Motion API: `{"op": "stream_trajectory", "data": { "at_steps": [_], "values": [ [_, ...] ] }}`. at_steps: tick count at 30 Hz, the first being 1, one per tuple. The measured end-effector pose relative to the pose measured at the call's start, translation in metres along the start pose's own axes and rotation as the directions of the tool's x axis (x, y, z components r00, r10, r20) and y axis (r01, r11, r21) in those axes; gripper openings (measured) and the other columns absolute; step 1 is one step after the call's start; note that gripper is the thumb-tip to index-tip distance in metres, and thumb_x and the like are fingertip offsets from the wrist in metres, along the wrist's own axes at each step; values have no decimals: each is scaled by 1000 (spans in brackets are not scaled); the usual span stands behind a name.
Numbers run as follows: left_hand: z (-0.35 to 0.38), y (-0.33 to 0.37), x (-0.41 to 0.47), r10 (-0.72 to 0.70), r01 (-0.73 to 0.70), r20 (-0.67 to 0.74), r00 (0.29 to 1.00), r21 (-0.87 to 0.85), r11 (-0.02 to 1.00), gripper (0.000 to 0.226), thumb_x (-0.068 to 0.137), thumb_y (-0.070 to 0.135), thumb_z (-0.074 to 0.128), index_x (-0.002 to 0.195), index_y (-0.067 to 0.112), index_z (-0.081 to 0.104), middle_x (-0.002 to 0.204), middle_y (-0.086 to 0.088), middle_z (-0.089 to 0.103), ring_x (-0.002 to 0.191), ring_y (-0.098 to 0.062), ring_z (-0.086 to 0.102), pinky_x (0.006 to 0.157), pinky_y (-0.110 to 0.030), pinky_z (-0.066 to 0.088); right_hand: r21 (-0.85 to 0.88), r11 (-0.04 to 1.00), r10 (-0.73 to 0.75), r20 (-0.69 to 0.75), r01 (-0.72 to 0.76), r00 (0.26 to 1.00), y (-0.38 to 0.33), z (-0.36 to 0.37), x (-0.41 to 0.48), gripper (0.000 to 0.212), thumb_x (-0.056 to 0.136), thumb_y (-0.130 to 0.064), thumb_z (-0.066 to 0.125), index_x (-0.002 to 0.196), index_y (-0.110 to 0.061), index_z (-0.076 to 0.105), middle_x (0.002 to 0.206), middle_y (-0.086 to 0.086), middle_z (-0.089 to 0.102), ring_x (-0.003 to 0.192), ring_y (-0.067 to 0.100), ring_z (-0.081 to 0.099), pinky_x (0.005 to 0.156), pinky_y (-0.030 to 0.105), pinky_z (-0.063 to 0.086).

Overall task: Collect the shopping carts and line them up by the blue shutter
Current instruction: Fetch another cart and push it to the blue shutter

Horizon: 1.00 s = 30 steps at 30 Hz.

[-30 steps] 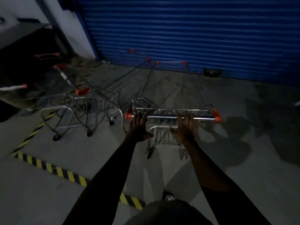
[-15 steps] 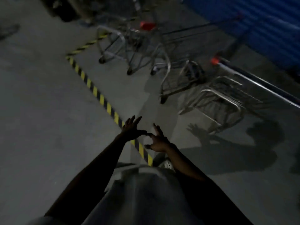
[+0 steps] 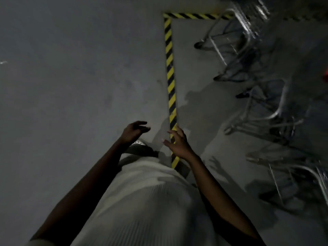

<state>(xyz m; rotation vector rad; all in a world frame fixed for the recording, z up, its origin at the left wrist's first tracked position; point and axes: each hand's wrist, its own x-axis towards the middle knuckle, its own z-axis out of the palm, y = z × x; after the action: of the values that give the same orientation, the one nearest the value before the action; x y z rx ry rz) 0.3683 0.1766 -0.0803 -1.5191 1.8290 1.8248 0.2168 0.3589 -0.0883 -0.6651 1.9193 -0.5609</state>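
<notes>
Let go of the cart handle: my left hand (image 3: 134, 130) and right hand (image 3: 178, 142) now hang loose, fingers spread, holding nothing. I've turned; the silver wire shopping carts (image 3: 248, 55) now stand to my right, beyond the yellow-and-black striped floor tape (image 3: 170, 68).

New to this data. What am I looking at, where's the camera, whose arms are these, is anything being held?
There is no robot here. A person wears one wide-angle camera on the head, looking down, so the single view shows their own arms and pale clothing. The left hand and right hand are both open and hold nothing. Below is a grey concrete floor with yellow-black hazard tape that turns a corner. On the right stand blurred metal shopping carts; I cannot tell how many.
</notes>
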Motion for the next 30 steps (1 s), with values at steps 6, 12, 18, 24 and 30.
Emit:
{"op": "stream_trajectory", "data": {
  "at_steps": [6, 12, 18, 24, 30],
  "values": [
    [-110, 42, 52, -17, -1, -135, 991, -129, 992, 28, 89, 37, 76, 114, 25, 74, 99, 2, 76, 91, -13, 67, 76, -28, 50, 12, 999, -38, 23, 38, 999, -106, -12, 85, 51, 100, -45, 64, 146, -25, 51, 164, 0, 30, 151, 20, 31, 120, 43, 35],
    [-163, 71, 103, -94, 43, -144, 985, -323, 945, 21, 91, 33, 74, 110, 23, 74, 96, 2, 78, 88, -21, 72, 73, -33, 52, 29, 999, -33, 77, 30, 996, -208, -32, 192, 50, 93, -47, 71, 136, -25, 61, 146, 1, 56, 133, 17, 53, 111, 35, 45],
    [-263, 107, 179, -165, 80, -208, 964, -364, 928, 24, 93, 39, 73, 111, 23, 74, 97, 2, 78, 87, -18, 73, 73, -32, 54, 88, 992, -110, 285, 88, 952, -342, -53, 340, 32, 95, -31, 75, 125, -31, 64, 137, 2, 64, 125, 16, 62, 109, 45, 51],
    [-373, 180, 222, -332, -120, -513, 792, -664, 738, 20, 97, 27, 69, 111, 15, 72, 97, -7, 77, 83, -22, 70, 67, -30, 51, -24, 948, -251, 560, 318, 790, -542, -76, 446, 29, 99, -25, 69, 128, -22, 65, 120, -7, 68, 97, -12, 64, 76, 8, 48],
    [-471, 204, 250, -476, -245, -564, 675, -779, 577, 22, 96, 22, 70, 113, 8, 72, 98, -14, 77, 76, -18, 69, 63, -26, 51, -149, 885, -179, 765, 441, 619, -685, -17, 525, 26, 102, -33, 65, 127, -29, 66, 125, -6, 70, 112, 7, 66, 80, 24, 50]
  ]
}}
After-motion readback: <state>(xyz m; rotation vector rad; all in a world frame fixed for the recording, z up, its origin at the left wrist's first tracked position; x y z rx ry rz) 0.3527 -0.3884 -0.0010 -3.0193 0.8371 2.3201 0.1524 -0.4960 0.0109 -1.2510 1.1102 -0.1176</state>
